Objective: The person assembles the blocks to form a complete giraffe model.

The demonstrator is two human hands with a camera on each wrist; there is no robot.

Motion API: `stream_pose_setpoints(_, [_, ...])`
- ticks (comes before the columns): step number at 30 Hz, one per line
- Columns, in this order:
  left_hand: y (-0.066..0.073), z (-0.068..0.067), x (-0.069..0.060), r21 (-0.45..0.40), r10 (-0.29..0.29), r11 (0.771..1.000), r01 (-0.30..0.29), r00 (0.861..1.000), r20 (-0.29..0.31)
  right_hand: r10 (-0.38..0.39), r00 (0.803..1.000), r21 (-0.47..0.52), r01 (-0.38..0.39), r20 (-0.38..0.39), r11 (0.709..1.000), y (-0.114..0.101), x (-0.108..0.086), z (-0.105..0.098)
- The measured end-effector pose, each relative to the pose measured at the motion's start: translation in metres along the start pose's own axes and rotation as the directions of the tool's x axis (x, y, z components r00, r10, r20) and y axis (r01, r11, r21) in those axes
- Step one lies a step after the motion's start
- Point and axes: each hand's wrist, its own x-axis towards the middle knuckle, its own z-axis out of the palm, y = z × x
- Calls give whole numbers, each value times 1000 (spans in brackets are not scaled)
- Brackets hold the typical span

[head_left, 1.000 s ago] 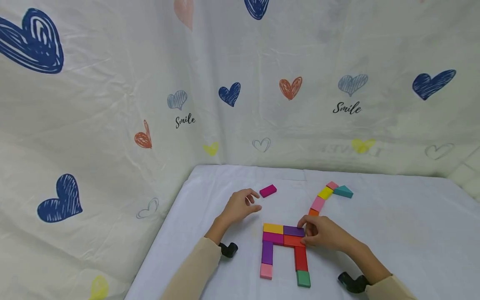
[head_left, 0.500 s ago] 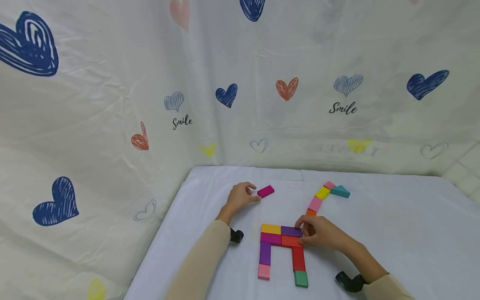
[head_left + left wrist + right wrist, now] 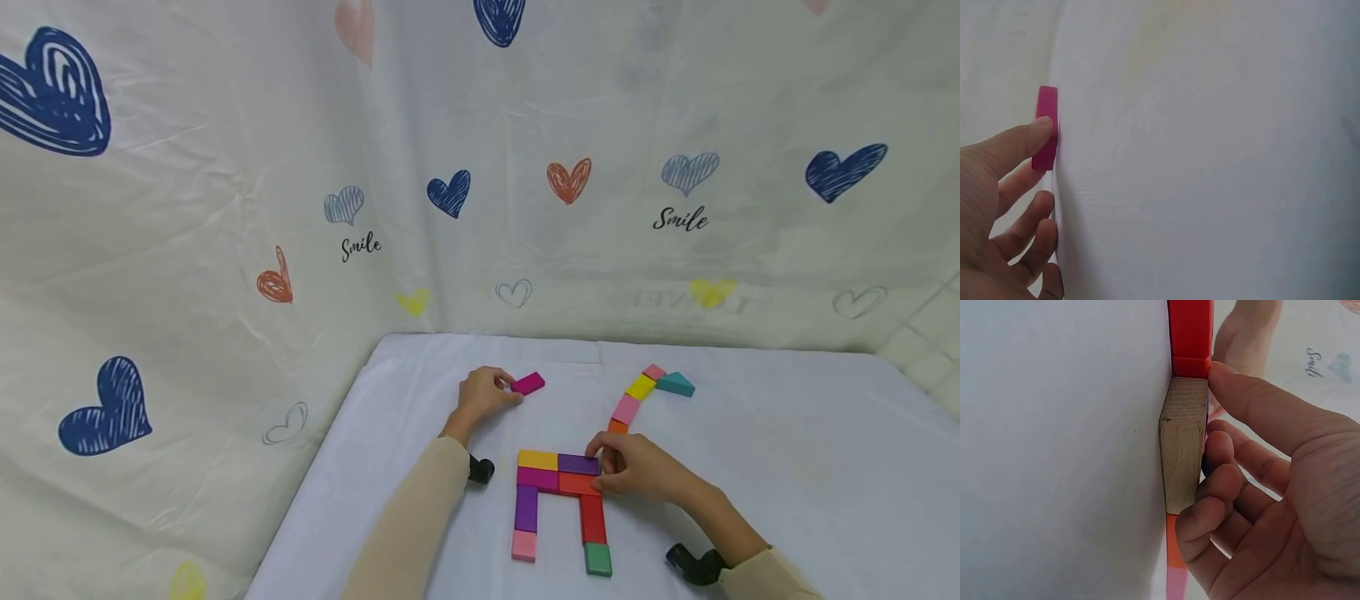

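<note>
At the far left of the table my left hand (image 3: 483, 393) pinches a magenta block (image 3: 528, 383). In the left wrist view the thumb lies across the magenta block (image 3: 1046, 140), the index finger passing behind it. My right hand (image 3: 645, 471) is at the right end of a flat figure of coloured blocks, near the purple block (image 3: 577, 464) and the orange-red block (image 3: 576, 483). In the right wrist view its curled fingers and thumb hold a bare-sided wooden block (image 3: 1182, 465) set between red and orange blocks. That block's top is mostly hidden.
Two legs run toward me, ending in a pink block (image 3: 524, 547) and a green block (image 3: 597, 559). Pink and yellow blocks (image 3: 641, 387) curve away to a teal triangle (image 3: 677, 384). White cloth covers the table (image 3: 780, 467); a heart-printed sheet (image 3: 615, 242) hangs behind.
My left hand has moved away from me and right to the magenta block and closed its fingers on it. My right hand stays at the figure's right end. The view has shifted slightly.
</note>
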Motion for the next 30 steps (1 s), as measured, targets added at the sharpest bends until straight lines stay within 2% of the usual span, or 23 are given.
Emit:
stream_pose_setpoints(5, [-5,0,-1,-21,-12,1000,13,1000,4,-5,1000,2,5,1,1000,0,1,1])
stream_pose_setpoints(12, [-9,-8,-9,-85,-8,996,10,1000,26,-5,1000,3,5,0,1000,0,1,0])
stream_pose_setpoints(17, [-15,-14,-14,-106,36,994,-30,998,58,5,1000,2,-5,-1,1000,-2,0,0])
stream_pose_setpoints(24, [-22,-32,-25,-86,149,986,-140,983,105,-5,1000,8,5,5,1000,-1,0,0])
stream_pose_setpoints(30, [-26,-44,-39,-59,136,990,-128,974,178,-11,1000,1,11,4,1000,0,1,0])
